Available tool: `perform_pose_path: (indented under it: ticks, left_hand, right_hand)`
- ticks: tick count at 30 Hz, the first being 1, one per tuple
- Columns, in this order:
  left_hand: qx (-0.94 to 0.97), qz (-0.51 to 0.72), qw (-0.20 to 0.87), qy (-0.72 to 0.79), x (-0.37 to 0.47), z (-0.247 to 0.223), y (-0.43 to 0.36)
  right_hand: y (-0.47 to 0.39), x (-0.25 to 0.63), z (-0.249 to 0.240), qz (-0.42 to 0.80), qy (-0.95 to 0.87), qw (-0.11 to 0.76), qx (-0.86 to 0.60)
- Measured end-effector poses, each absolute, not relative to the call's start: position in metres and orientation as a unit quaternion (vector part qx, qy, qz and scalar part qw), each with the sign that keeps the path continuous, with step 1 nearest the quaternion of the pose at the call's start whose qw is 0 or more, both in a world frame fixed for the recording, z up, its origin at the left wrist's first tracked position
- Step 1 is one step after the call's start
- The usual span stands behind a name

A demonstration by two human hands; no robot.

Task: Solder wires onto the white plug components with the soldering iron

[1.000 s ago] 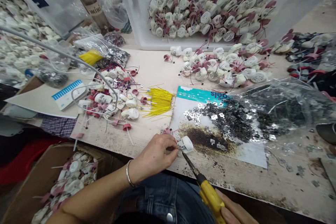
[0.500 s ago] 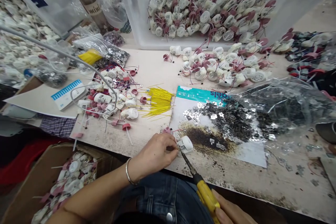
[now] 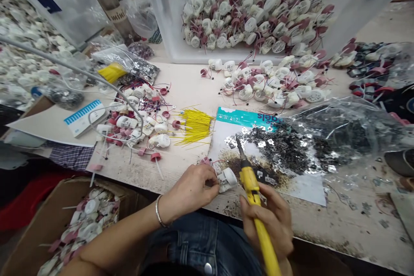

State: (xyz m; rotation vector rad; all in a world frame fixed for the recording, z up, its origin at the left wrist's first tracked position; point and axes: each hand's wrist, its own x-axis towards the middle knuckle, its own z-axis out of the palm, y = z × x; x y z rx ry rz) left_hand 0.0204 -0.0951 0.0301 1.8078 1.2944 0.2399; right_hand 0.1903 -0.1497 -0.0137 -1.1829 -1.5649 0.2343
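My left hand [image 3: 197, 185] pinches a small white plastic housing [image 3: 227, 179] at the front of the table. Thin red wire and a pink cap [image 3: 206, 161] show beside its fingertips; the gripped part is hidden. My right hand [image 3: 270, 213] is closed around a yellow-handled tool [image 3: 250, 181] with a slim metal tip. That tip reaches the small silver metal plates [image 3: 232, 140] on a white sheet [image 3: 218, 133]; whether a plate clings to it I cannot tell. Dark metal pieces [image 3: 281, 146] lie to its right, and brown-black grit [image 3: 233, 161] lies under the tool.
Yellow wires [image 3: 196, 126] lie bundled left of the sheet. White and pink assemblies crowd the left pile [image 3: 148, 123], the back row [image 3: 268, 79], a plastic bin [image 3: 176, 54] and a cardboard box [image 3: 29, 237]. A clear bag [image 3: 352, 125] lies right; a grey cable [image 3: 80, 71] arches left.
My right hand has moved up and forward, carrying the tool's tip from the white housing to the silver plates. My left hand still holds the housing in almost the same place.
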Motion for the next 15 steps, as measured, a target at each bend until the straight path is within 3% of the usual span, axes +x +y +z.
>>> perform_pose_path:
  ticks: [10, 15]
  left_hand:
    - [0.79, 0.102, 0.321, 0.513, 0.011, 0.039, -0.121]
    - [0.694, 0.12, 0.228, 0.673, -0.067, 0.078, -0.139]
  right_hand:
    - [-0.144, 0.18, -0.016, 0.161, -0.66, 0.553, -0.483]
    - [-0.139, 0.185, -0.024, 0.162, -0.62, 0.571, -0.514]
